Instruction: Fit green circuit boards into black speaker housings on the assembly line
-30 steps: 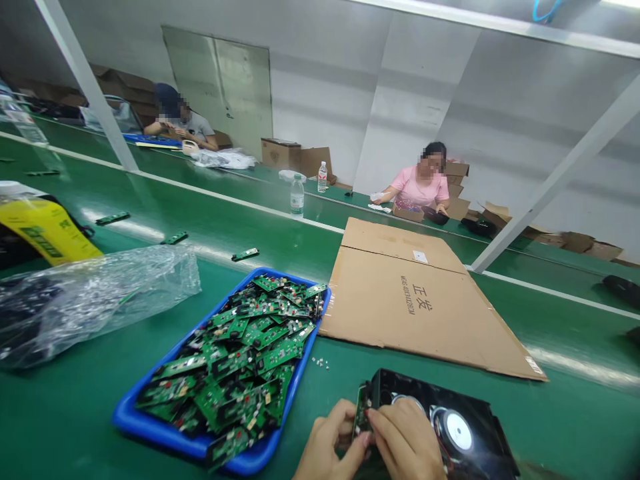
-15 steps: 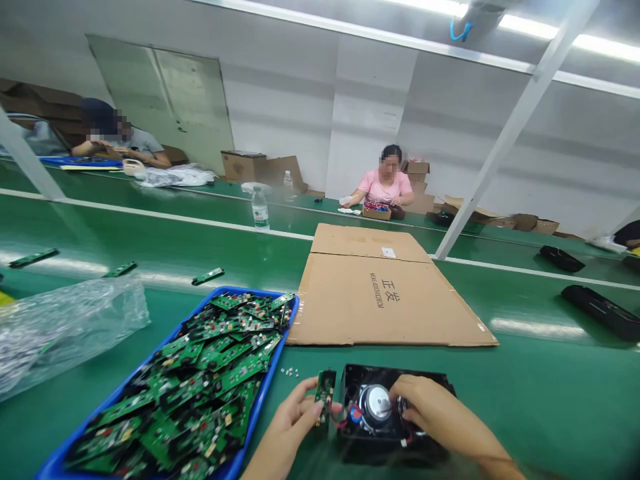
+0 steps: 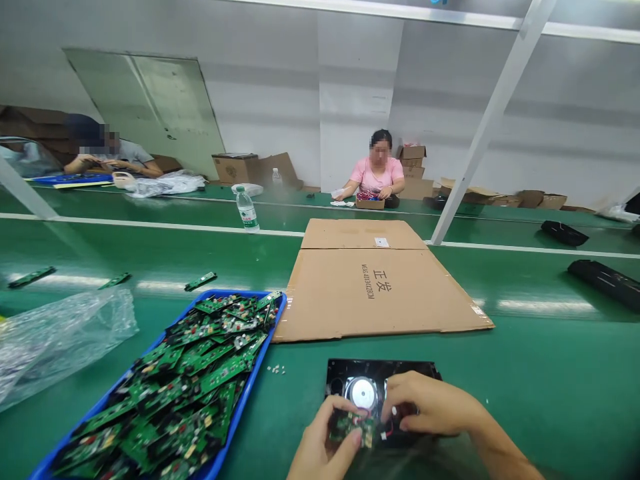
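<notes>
My left hand [image 3: 333, 437] grips a green circuit board [image 3: 354, 430], blurred by motion, between thumb and fingers. It holds the board over the near left part of a black speaker housing [image 3: 425, 369], which lies open side up on the table. A round silver speaker magnet [image 3: 361, 392] shows inside. My right hand [image 3: 425, 403] reaches into the housing from the right, its fingers bent and closed in among thin wires. A white connector [image 3: 384, 435] on a red wire shows just below its fingertips. What those fingers pinch is partly hidden.
A blue tray [image 3: 277, 320] heaped with circuit boards stands left. A flattened cardboard box [image 3: 330, 293] lies ahead. Small white pieces [image 3: 276, 369] lie between tray and housing. Clear plastic bag [image 3: 95, 320], water bottle [image 3: 247, 210] and black cases [image 3: 605, 283] lie farther off. Two people sit opposite.
My left hand has moved right with the circuit board, from beside the housing to over it, and turned the board from upright to lying crosswise. My right hand stays in the housing.
</notes>
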The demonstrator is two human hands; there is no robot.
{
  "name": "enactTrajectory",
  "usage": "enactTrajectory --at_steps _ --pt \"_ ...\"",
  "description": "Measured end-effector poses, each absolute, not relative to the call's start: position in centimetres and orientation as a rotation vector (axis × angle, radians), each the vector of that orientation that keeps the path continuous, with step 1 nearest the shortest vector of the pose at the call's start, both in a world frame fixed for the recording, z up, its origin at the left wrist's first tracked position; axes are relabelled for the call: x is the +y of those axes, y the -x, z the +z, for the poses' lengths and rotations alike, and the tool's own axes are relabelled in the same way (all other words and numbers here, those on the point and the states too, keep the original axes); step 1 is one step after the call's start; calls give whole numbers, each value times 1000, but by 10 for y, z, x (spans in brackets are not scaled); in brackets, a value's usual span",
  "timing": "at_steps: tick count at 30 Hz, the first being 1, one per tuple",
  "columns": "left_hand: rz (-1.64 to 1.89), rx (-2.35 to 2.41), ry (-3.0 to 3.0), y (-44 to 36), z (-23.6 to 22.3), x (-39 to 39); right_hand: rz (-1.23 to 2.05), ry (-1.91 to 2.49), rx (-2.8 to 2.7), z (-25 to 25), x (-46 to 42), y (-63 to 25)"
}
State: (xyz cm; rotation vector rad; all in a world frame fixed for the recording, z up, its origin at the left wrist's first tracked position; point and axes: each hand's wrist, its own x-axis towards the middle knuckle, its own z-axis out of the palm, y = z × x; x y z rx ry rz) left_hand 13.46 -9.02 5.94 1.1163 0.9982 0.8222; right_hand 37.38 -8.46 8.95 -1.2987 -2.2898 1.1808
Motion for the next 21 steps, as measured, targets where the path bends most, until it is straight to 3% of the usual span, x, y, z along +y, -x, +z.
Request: enactTrajectory --at_steps 8,21 --pt "1244 1260 -1604 -162 39 -88 1114 1458 -1712 68 -78 -344" --pt "1076 1319 -1616 -169 44 -77 650 1536 -1867 40 -79 -325"
